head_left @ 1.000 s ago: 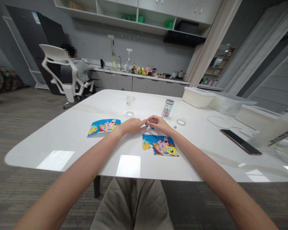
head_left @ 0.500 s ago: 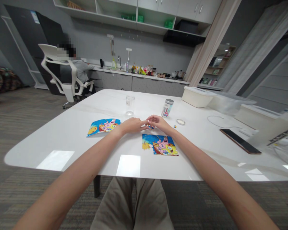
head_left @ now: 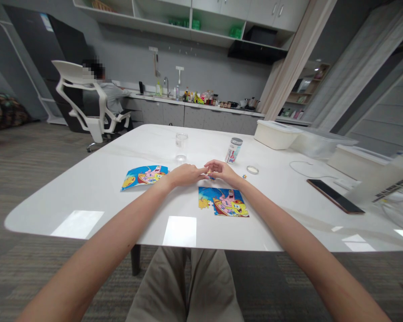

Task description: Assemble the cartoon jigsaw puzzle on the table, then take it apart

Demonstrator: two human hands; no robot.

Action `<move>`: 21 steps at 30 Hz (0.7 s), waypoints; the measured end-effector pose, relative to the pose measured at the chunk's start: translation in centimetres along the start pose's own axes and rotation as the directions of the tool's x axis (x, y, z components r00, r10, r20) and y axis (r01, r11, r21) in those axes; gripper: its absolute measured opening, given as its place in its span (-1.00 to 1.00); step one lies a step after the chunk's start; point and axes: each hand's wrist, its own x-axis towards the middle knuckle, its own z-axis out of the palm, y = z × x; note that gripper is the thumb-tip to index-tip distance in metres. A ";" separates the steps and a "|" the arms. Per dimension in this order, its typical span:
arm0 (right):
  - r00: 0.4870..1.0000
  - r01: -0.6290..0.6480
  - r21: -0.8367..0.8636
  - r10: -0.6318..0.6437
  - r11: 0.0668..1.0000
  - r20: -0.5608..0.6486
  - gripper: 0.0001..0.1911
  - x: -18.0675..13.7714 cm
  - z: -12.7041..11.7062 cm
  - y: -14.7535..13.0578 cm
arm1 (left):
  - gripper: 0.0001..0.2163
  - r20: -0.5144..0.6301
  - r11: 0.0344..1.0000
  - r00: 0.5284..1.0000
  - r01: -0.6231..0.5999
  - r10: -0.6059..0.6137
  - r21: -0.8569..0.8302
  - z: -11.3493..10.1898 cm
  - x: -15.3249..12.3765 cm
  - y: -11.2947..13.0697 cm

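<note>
My left hand (head_left: 185, 175) and my right hand (head_left: 221, 171) meet fingertip to fingertip over the table, just beyond a partly assembled jigsaw puzzle (head_left: 226, 201). Small jigsaw pieces (head_left: 211, 177) show between their fingers, colourful and partly hidden. Both hands look closed on these pieces. The puzzle has a gap at its lower left and shows a pink and a yellow cartoon figure in a boat. To the left, a slightly curved picture sheet (head_left: 143, 176) with the same scene lies beside my left forearm. One loose piece (head_left: 244, 176) rests close to my right wrist.
A clear jar (head_left: 181, 147) and a printed can with a grey lid (head_left: 234, 150) stand beyond my hands. A round lid (head_left: 252, 170) lies at right, then a phone (head_left: 334, 196), a cable and storage boxes (head_left: 277, 135). A person sits in a white chair (head_left: 97, 105) behind.
The fingers shift slightly around the small pieces, and less of the pieces shows between them now. The puzzle, picture sheet, jar and can stay in place.
</note>
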 end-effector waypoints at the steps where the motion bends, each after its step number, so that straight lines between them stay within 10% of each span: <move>1: 1.000 0.000 -0.002 0.000 1.000 -0.003 -0.59 0.0 0.0 0.1 | -0.63 -0.003 1.000 1.000 -0.004 0.004 0.011 0.1 0.0 0.0; 21: 0.994 0.049 -0.004 -0.049 0.999 -0.099 -0.71 0.1 0.5 -0.4 | -0.61 -0.051 0.999 0.998 0.032 -0.030 0.040 0.1 -0.1 -0.6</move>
